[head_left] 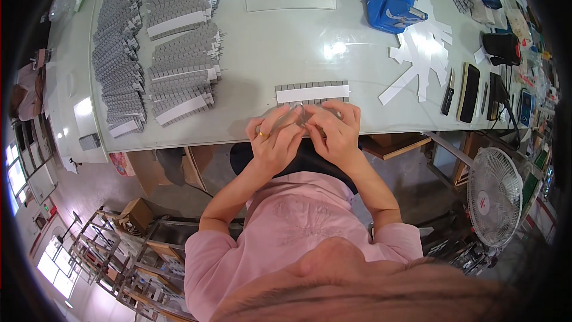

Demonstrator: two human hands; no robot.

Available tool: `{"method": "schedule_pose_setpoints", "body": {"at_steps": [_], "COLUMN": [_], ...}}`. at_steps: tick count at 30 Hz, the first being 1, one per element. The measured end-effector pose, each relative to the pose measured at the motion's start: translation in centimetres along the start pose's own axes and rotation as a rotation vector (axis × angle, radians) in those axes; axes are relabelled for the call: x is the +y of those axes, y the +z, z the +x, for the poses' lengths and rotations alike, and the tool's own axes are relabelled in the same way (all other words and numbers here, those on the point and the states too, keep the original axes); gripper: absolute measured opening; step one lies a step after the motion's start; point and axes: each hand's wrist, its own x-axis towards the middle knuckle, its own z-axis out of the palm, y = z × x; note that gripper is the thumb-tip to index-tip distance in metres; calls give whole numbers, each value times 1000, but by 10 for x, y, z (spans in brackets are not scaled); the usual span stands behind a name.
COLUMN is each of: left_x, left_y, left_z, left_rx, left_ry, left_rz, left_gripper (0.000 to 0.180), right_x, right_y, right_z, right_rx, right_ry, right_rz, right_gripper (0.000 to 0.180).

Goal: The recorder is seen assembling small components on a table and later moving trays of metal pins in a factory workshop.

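Observation:
My left hand (274,136), with a ring on one finger, and my right hand (335,130) meet at the table's front edge. Their fingers are closed in pinches on a small clear piece (300,111) that looks like film or tape; its exact kind is hard to make out. Just beyond my fingertips lies a row of grey segments (281,100) with a white strip (313,93) along it. The fingertips overlap its near edge; whether they touch it I cannot tell.
Stacked grey segmented strips (119,53) fill the table's left side, with more stacks (182,0) beside them. A blue tape dispenser (387,0) stands far right, near fanned white strips (420,48). A knife (448,92), a phone (469,92) and a fan (496,197) are at right.

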Motion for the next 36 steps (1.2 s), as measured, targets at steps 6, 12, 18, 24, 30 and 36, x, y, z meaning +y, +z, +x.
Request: {"method": "schedule_pose_setpoints", "body": {"at_steps": [6, 12, 18, 24, 30, 36], "left_x": [1, 0, 0, -7, -9, -11], "left_y": [4, 5, 2, -20, -20, -18], "left_z": [1, 0, 2, 6, 17, 29], "left_rx": [-12, -21, -17, 31, 81, 99], "left_ry": [2, -3, -17, -248, -394, -405], "left_rz": [24, 25, -24, -250, -309, -222], "left_gripper": [17, 15, 16, 21, 18, 17], "right_x": [1, 0, 0, 11, 5, 12], "right_y": [1, 2, -4, -32, -48, -50], "right_z": [2, 3, 6, 2, 4, 11], "right_rx": [1, 3, -2, 74, 28, 12], "right_ry": [16, 14, 15, 197, 719, 933], "right_rz": [5, 5, 25, 115, 454, 498], "right_gripper": [17, 17, 17, 16, 5, 13]}}
